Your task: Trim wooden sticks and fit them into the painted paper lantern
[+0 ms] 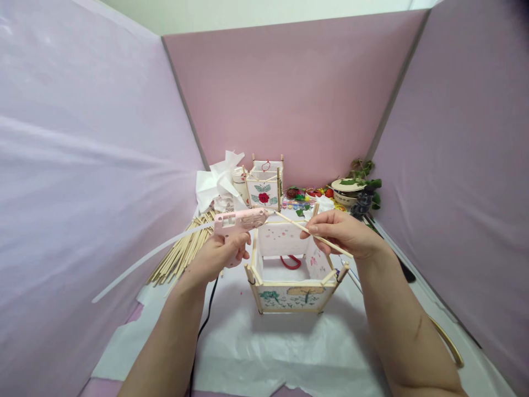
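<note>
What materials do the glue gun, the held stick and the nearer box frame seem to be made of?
Glue gun: probably hard plastic; its pink shell looks smooth and moulded. Held stick: likely bare wood or bamboo, pale and matt. Nearer box frame: apparently similar sticks, same pale tone; its thin, white painted panels may be paper or cloth.

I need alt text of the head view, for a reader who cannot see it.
The left hand holds a pink glue gun, its nozzle at the tip of a wooden stick in the right hand, above an open painted box. A flowered box stands behind.
</note>
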Demonstrator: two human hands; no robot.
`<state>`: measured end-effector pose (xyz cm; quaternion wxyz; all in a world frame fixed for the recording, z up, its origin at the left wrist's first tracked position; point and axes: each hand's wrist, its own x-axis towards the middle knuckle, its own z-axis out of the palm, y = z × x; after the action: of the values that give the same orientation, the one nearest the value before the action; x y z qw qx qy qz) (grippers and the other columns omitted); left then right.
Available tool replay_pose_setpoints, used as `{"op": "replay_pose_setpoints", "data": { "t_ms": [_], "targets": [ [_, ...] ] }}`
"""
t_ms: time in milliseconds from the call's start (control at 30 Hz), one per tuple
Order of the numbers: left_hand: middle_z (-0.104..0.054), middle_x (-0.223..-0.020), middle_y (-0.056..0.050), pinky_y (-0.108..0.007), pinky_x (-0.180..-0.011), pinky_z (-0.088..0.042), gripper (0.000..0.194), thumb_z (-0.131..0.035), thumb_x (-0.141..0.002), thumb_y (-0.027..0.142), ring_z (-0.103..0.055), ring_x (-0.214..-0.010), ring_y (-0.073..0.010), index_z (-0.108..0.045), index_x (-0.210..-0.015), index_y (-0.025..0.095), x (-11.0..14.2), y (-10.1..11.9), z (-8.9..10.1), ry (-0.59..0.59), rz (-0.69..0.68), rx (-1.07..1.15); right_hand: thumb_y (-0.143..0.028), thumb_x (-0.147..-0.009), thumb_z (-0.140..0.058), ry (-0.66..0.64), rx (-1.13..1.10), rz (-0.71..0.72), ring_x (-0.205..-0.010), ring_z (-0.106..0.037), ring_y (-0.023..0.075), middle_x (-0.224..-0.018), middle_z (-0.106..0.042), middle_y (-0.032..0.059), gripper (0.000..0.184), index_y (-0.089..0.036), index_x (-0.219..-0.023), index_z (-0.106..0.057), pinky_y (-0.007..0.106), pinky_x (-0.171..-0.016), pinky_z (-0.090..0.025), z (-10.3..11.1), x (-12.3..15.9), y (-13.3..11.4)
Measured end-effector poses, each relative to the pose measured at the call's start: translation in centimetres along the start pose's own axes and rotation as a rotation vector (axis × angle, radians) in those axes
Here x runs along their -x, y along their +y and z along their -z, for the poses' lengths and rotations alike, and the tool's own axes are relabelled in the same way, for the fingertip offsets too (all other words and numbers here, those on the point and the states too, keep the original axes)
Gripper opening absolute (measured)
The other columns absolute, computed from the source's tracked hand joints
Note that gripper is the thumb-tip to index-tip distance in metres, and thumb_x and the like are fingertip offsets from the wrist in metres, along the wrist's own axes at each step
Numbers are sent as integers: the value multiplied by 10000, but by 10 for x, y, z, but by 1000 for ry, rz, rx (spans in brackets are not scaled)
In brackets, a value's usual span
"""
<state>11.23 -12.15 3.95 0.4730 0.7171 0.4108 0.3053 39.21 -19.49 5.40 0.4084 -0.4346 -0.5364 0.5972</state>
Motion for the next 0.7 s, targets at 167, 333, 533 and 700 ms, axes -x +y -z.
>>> {"op": "replay_pose_setpoints", "data": {
  "t_ms": [167,333,533,700],
  "targets": [
    [-535,-575,-15,-234,-508,-412,307,-498,-796,424,-569,-610,-158,-531,-625,172,0,2,0,7,3,-12,-375,-784,-667,8,5,-1,-319,-372,40,-446,-582,-13,302,-93,-886,-698,177,-345,-233,0,0,0],
    [-535,-569,-12,-235,-508,-406,300,-512,-790,431,-579,-620,-165,-536,-635,176,1,3,0,4,4,-15,-379,-783,-665,11,16,3,-316,-367,41,-442,-579,-14,298,-100,-881,-701,180,-341,-228,1,0,1],
    [-561,-577,-18,-235,-501,-403,297,-536,-779,446,-574,-606,-164,-572,-680,169,-1,0,0,16,27,4,-383,-787,-659,12,20,-4,-313,-366,37,-444,-579,-17,297,-105,-881,-701,178,-342,-229,0,0,-1],
    [-556,-583,-1,-219,-478,-378,303,-554,-786,463,-521,-547,-128,-588,-757,163,-1,1,0,8,40,54,-384,-781,-659,8,15,-2,-312,-371,36,-441,-576,-21,301,-103,-881,-700,176,-338,-225,-2,0,-2]
  ]
}}
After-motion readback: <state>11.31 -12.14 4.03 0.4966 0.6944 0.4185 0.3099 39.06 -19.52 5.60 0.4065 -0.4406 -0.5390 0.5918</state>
